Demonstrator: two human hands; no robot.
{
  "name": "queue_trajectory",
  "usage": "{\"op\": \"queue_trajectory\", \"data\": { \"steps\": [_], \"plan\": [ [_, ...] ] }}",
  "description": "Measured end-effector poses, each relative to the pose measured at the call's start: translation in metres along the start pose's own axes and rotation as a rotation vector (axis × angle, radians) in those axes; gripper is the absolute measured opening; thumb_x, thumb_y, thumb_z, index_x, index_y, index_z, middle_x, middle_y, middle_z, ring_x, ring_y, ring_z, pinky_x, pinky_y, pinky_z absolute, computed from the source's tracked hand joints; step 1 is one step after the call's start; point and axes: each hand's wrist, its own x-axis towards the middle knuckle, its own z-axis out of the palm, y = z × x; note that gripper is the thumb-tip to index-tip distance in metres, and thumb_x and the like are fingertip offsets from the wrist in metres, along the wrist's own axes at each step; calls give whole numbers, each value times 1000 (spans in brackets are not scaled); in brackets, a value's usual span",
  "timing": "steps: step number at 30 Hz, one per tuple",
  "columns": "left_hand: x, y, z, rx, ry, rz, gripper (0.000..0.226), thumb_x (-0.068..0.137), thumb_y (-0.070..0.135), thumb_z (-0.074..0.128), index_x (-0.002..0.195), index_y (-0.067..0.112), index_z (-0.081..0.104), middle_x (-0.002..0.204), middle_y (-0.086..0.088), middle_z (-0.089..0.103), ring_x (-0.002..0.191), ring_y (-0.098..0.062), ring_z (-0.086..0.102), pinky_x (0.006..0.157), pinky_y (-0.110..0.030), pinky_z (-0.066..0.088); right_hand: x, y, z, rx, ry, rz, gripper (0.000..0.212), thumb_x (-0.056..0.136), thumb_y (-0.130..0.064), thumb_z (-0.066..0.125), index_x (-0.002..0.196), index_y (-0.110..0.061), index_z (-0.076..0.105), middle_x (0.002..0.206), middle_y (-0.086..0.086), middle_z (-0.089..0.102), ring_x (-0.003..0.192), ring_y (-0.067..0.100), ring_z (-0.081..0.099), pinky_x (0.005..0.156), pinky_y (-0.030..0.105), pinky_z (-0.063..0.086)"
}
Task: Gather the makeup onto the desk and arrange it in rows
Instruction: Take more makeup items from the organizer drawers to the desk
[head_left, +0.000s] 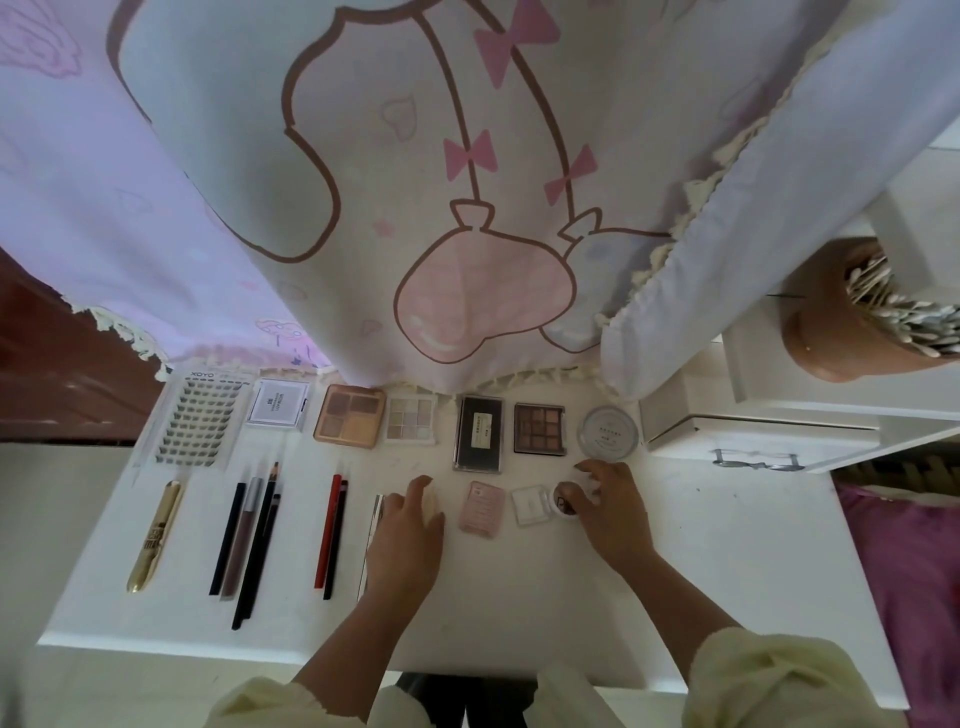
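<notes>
Back row, left to right on the white counter (727, 597): lash tray (200, 421), white box (278, 408), four-pan eyeshadow palette (349, 423), pale palette (410, 420), black case (479, 440), brown palette (539, 428), round clear jar (608, 434).

Front row: gold tube (155, 535), dark pencils (249, 540), red and black pencils (332, 535), silver stick (375, 540), pink compact (481, 508), white square compact (530, 505).

Your left hand (410, 530) lies flat, fingers extended over a pale item that cannot be identified. Your right hand (608, 504) curls its fingers round a small round pot (567, 500), which touches the white square compact.
</notes>
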Motion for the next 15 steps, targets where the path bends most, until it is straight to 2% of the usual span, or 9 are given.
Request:
{"op": "queue_trajectory", "data": {
  "steps": [2, 5, 7, 11, 13, 15],
  "plan": [
    [-3, -1, 0, 38, -9, 33, 42, 99, 33, 45, 140, 32, 35, 129, -1, 46, 99, -15, 58, 77, -24, 48, -4, -4, -2, -167, -37, -155, 41, 86, -29, 66, 125, -20, 59, 129, -1, 46, 121, 18, 43, 101, 31, 38],
    [-7, -2, 1, 100, -3, 72, 44, 99, 33, 44, 142, 30, 36, 133, -1, 42, 108, -14, 53, 83, -24, 49, -8, -14, -2, -391, -228, -315, 60, 81, -39, 69, 136, -28, 47, 141, -5, 34, 133, 16, 24, 109, 32, 21],
    [-7, -3, 0, 130, 1, 96, 48, 96, 38, 48, 141, 30, 35, 135, -1, 38, 116, -14, 48, 87, -26, 50, -9, -19, 2, -421, -273, -312, 65, 78, -44, 70, 136, -31, 44, 143, -5, 30, 134, 18, 21, 109, 33, 19],
    [-7, -4, 0, 243, -15, 234, 62, 87, 58, 52, 141, 36, 33, 134, 2, 35, 124, -16, 35, 101, -27, 40, -11, -26, 10, -434, -217, -283, 54, 78, -46, 71, 126, -32, 49, 136, -3, 31, 129, 19, 24, 105, 33, 21],
    [-5, -9, 3, 318, 3, 352, 62, 85, 62, 53, 140, 40, 37, 129, 1, 38, 118, -17, 37, 99, -28, 38, -14, -24, 13, -449, -206, -285, 52, 80, -47, 69, 125, -32, 49, 136, -3, 31, 130, 19, 24, 105, 33, 21],
    [-2, -13, 8, 398, 56, 478, 60, 78, 62, 63, 132, 39, 50, 117, 0, 47, 105, -19, 48, 88, -31, 45, -18, -22, 15, -467, -197, -276, 51, 81, -48, 67, 126, -32, 48, 137, -3, 31, 131, 19, 23, 106, 34, 21]
  ]
}}
